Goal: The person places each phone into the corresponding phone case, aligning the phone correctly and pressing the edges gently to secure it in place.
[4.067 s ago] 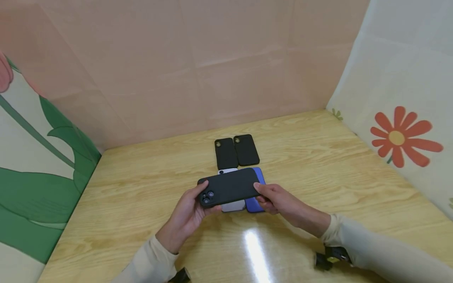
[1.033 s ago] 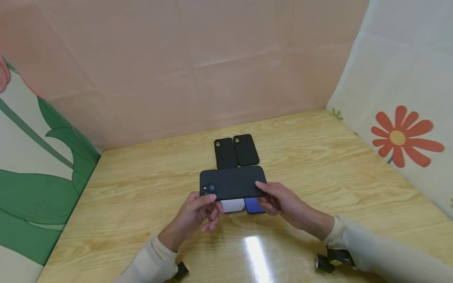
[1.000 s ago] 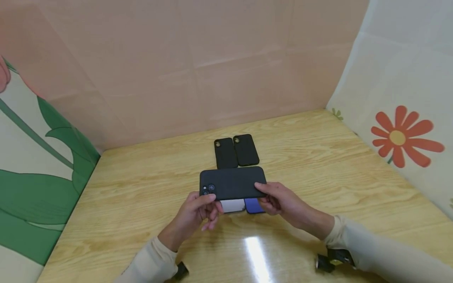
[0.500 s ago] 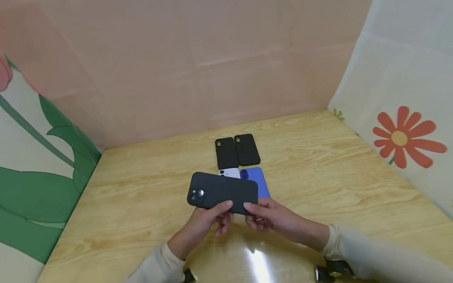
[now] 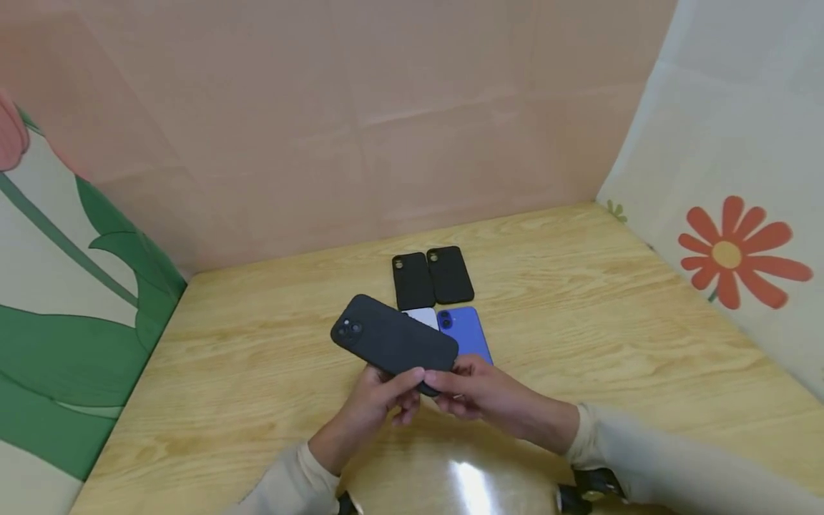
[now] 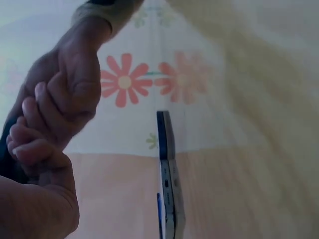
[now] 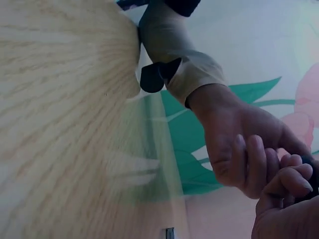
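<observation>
Both hands hold a phone in a black case (image 5: 395, 337) over the table, its camera end pointing up and to the left. My left hand (image 5: 373, 404) grips its near edge with the thumb on the back. My right hand (image 5: 486, 393) pinches the lower right end, thumb tip right beside the left thumb. Behind the held phone lie a white phone (image 5: 423, 317), mostly hidden, and a blue phone (image 5: 466, 332). In the right wrist view, curled fingers of my left hand (image 7: 244, 154) and my right hand (image 7: 289, 214) meet; little of the phone shows there.
Two black phone cases (image 5: 413, 282) lie side by side beyond the white and blue phones on the wooden table (image 5: 257, 343). A pink backdrop (image 5: 360, 129) closes the back, and flower-printed sheets (image 5: 740, 157) stand at the sides.
The left hand has slid from the camera end towards the right hand. The phone has turned, its camera end swinging up and left, and the blue phone is more exposed.
</observation>
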`<control>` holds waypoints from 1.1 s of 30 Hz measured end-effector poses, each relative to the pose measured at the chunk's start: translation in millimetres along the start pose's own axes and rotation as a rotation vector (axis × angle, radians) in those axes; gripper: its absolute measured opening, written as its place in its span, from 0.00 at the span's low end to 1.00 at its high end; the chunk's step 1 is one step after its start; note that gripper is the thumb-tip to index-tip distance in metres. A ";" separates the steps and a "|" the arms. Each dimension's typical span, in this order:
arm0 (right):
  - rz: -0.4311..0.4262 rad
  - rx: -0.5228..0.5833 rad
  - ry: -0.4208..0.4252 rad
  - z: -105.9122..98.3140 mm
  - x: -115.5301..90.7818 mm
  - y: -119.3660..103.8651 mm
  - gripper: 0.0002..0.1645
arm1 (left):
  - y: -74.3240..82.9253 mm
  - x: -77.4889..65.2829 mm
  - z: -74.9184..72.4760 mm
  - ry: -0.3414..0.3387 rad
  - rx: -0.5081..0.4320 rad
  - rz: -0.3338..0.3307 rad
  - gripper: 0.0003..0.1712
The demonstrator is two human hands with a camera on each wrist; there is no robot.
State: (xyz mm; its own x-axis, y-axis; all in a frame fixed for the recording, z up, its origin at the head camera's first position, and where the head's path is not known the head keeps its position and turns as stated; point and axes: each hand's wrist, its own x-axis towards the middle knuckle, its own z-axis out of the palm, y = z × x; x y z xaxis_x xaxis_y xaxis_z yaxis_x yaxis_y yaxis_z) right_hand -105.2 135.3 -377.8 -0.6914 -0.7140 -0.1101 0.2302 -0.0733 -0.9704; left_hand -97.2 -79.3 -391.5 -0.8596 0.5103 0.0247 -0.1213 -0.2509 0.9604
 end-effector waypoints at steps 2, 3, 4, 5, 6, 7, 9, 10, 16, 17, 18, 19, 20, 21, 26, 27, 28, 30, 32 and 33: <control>0.021 -0.007 0.024 2.6 2.2 -0.5 0.14 | -1.0 -0.3 3.1 0.006 0.006 -0.009 0.05; 0.036 -0.015 0.039 3.4 2.7 -0.8 0.13 | -1.4 -0.6 4.4 0.016 0.003 -0.023 0.06; 0.053 -0.019 0.054 4.2 2.6 -1.0 0.11 | -1.7 -0.8 5.5 0.026 -0.001 -0.032 0.06; 0.066 -0.023 0.068 4.7 2.2 -1.1 0.09 | -1.6 -1.3 6.5 0.034 0.000 -0.039 0.07; 0.071 -0.022 0.076 5.0 1.9 -0.7 0.08 | -1.7 -1.6 7.3 0.038 -0.005 -0.045 0.07; 0.067 -0.016 0.077 5.3 1.5 0.0 0.08 | -1.8 -1.8 8.0 0.040 -0.015 -0.053 0.08; 0.038 0.004 0.063 5.8 0.4 2.0 0.06 | -1.9 -2.2 9.1 0.048 -0.046 -0.071 0.08; 0.019 0.019 0.052 6.0 0.0 3.2 0.06 | -2.1 -2.2 9.5 0.050 -0.062 -0.074 0.09; -0.024 0.040 -0.012 5.2 -0.9 6.3 0.11 | -4.3 -2.5 7.9 0.059 -0.136 -0.083 0.08; -0.023 0.034 -0.014 4.5 -1.0 5.3 0.12 | -4.2 -2.9 7.1 0.054 -0.139 -0.078 0.08; -0.021 0.024 -0.012 3.7 -1.1 3.9 0.14 | -3.9 -3.4 6.2 0.047 -0.138 -0.071 0.09; -0.018 0.014 -0.008 2.6 -1.2 2.5 0.15 | -3.4 -4.0 5.1 0.038 -0.135 -0.065 0.09; -0.013 0.004 -0.004 1.6 -1.4 0.9 0.17 | -2.8 -4.6 4.0 0.029 -0.134 -0.063 0.10; -0.007 -0.006 -0.001 0.5 -1.4 -0.4 0.18 | -1.7 -5.3 2.9 0.019 -0.134 -0.063 0.12; 0.005 -0.037 -0.061 -1.9 -2.0 -1.9 0.16 | 4.9 -7.1 -2.1 -0.079 -0.169 -0.042 0.16; -0.010 -0.037 -0.084 -1.7 -2.0 -1.1 0.16 | 5.7 -7.0 -3.1 -0.109 -0.189 -0.036 0.17; -0.030 -0.034 -0.108 -1.4 -1.9 -0.3 0.15 | 6.0 -6.6 -3.8 -0.139 -0.210 -0.027 0.17; -0.084 -0.021 -0.143 -1.1 -1.3 1.9 0.14 | 5.7 -5.7 -5.0 -0.174 -0.249 -0.035 0.17; -0.123 -0.007 -0.142 -1.2 -0.8 3.7 0.14 | 4.7 -4.5 -5.1 -0.156 -0.246 -0.062 0.15; -0.129 -0.003 -0.131 -1.2 -0.8 4.2 0.14 | 4.0 -4.0 -4.9 -0.136 -0.232 -0.087 0.14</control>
State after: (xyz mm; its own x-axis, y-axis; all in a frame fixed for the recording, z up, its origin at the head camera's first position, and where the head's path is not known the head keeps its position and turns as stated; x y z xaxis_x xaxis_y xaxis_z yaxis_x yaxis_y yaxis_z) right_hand -104.5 136.4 -382.1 -0.6196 -0.7837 0.0442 0.1433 -0.1683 -0.9753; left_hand -96.6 -86.4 -389.1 -0.7683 0.6401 -0.0023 -0.3155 -0.3755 0.8715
